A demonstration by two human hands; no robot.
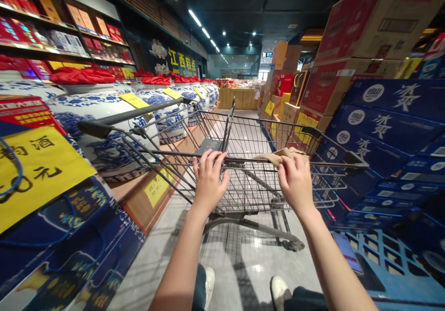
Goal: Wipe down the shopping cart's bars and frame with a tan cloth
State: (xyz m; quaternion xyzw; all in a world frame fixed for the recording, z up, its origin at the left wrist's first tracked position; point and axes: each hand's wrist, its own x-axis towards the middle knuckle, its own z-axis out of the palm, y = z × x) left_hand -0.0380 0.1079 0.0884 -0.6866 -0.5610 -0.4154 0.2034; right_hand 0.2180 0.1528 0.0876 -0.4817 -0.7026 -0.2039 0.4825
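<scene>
A dark wire shopping cart (pixel 259 195) stands side-on in front of me, its thick grey push handle (pixel 139 111) at the left. My left hand (pixel 209 181) rests on the cart's near top rail, fingers spread over it and thumb apart. On the same rail farther right, my right hand (pixel 295 176) is closed on a crumpled brown cloth (pixel 287 155), which lies along the metal. My right fingertips are partly hidden behind the hand and cloth. A small dark panel (pixel 210 146) sits inside the cart near my left hand.
Large blue-and-white jars (pixel 104 111) with red covers line a wooden ledge at left. Blue boxes (pixel 385 116) and cartons (pixel 368 28) are stacked at right. A phone (pixel 347 252) lies on a blue pallet (pixel 410 274). Pale tiled floor (pixel 243 264) runs between.
</scene>
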